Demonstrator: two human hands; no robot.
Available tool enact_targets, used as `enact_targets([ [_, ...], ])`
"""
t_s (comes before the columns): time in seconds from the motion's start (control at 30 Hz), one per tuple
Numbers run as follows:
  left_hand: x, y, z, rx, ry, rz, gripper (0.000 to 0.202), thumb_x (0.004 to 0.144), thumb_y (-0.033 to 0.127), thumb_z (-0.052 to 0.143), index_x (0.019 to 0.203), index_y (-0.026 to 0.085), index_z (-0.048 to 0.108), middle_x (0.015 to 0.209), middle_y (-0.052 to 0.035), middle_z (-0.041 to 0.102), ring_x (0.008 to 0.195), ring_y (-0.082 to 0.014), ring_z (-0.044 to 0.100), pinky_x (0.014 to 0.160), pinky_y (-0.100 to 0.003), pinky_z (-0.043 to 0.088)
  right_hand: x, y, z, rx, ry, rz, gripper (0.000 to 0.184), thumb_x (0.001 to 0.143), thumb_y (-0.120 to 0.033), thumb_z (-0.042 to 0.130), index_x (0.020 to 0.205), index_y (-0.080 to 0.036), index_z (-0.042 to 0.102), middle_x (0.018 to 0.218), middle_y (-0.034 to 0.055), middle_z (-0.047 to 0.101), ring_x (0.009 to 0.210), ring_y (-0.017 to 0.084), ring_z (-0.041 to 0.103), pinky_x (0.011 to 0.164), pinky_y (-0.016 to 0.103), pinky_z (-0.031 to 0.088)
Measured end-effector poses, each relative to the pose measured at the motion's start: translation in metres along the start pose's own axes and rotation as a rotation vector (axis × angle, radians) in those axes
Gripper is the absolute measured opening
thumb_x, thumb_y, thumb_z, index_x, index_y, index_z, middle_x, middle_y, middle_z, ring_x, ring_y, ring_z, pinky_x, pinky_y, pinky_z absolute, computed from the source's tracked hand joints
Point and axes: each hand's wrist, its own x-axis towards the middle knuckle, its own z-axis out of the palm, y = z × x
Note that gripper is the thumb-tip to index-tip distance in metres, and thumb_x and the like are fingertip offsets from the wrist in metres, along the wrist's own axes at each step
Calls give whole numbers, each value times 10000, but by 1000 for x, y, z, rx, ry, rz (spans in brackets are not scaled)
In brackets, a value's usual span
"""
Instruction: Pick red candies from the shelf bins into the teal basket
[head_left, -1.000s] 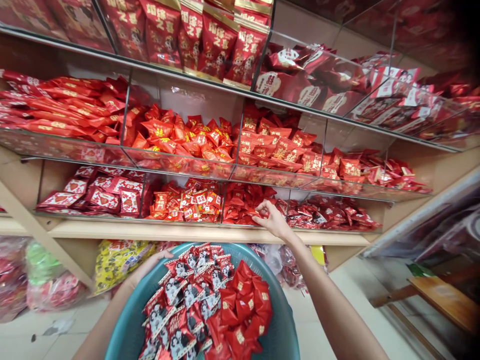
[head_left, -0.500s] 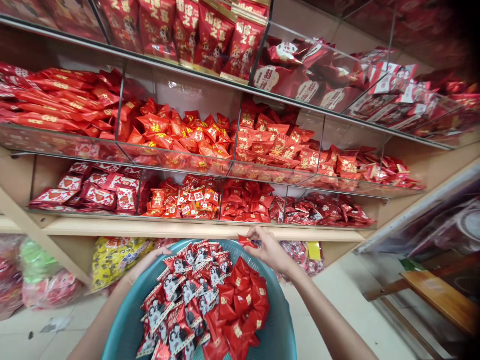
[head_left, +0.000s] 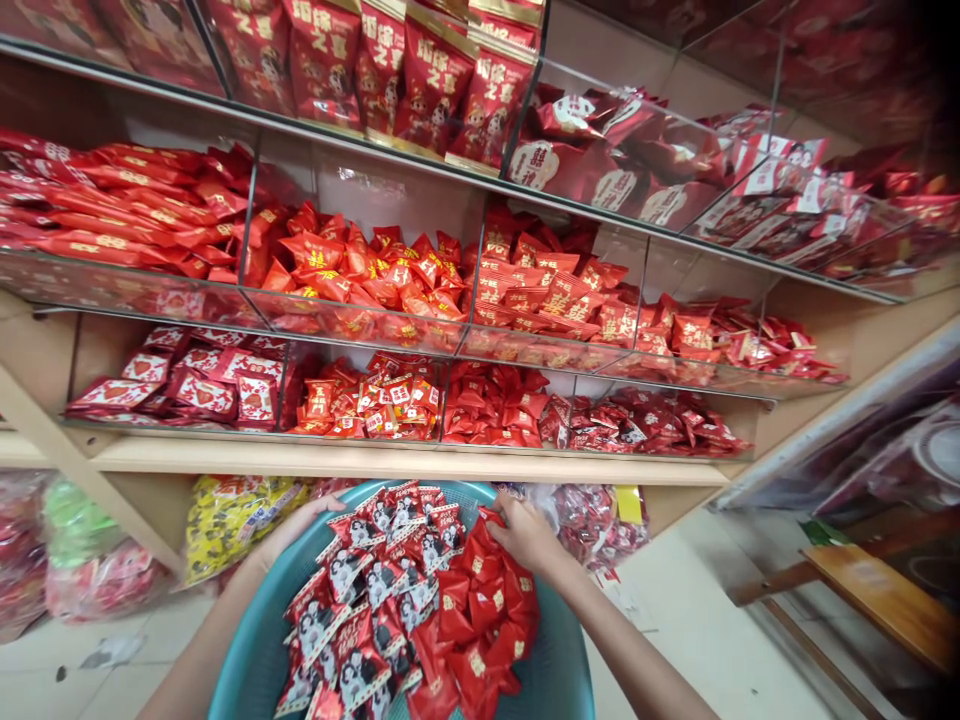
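Observation:
My left hand [head_left: 296, 527] grips the far left rim of a teal plastic basket [head_left: 255, 640], its fingers curled over the edge. The basket holds several red packets with pictures [head_left: 360, 600] on the left and plain red candy packets [head_left: 487, 610] on the right. My right hand [head_left: 525, 535] is over the basket's far right side, fingers pinched on a red candy packet at the top of the plain red pile.
Clear acrylic shelf bins [head_left: 480, 350] full of red candy packets rise in tiers in front. A wooden shelf edge [head_left: 375, 462] runs below them. Bagged sweets [head_left: 232, 520] lie under it. A wooden bench [head_left: 877, 590] stands at right on the tiled floor.
My right hand left the lower bin with a red packet, came down over the basket and now rests on the red pile. The left hand has stayed on the rim.

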Motion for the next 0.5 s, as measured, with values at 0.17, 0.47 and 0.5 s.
enact_targets([
  [0.17, 4, 1, -4, 70, -61, 54, 431, 674, 229, 625, 1096, 144, 608, 722, -46, 717, 626, -255, 659, 644, -310, 508, -10, -10, -3, -144, -1, 17, 160, 811, -234, 457, 938, -184, 540, 951, 115, 639, 891, 243, 598, 694, 292, 356],
  [0.47, 6, -1, -4, 68, -93, 74, 434, 674, 228, 625, 1099, 142, 603, 749, -49, 718, 668, -270, 664, 681, -329, 510, -5, -9, -27, -80, 135, 19, 176, 826, -374, 516, 843, -207, 570, 880, 84, 662, 801, 218, 620, 642, 267, 373],
  [0.5, 6, -1, -4, 65, -85, 59, 438, 674, 239, 627, 1100, 138, 603, 747, -53, 717, 663, -274, 664, 673, -334, 511, 0, -6, -34, -37, 194, 2, 176, 840, -374, 495, 817, -213, 564, 815, 65, 664, 748, 202, 620, 618, 257, 368],
])
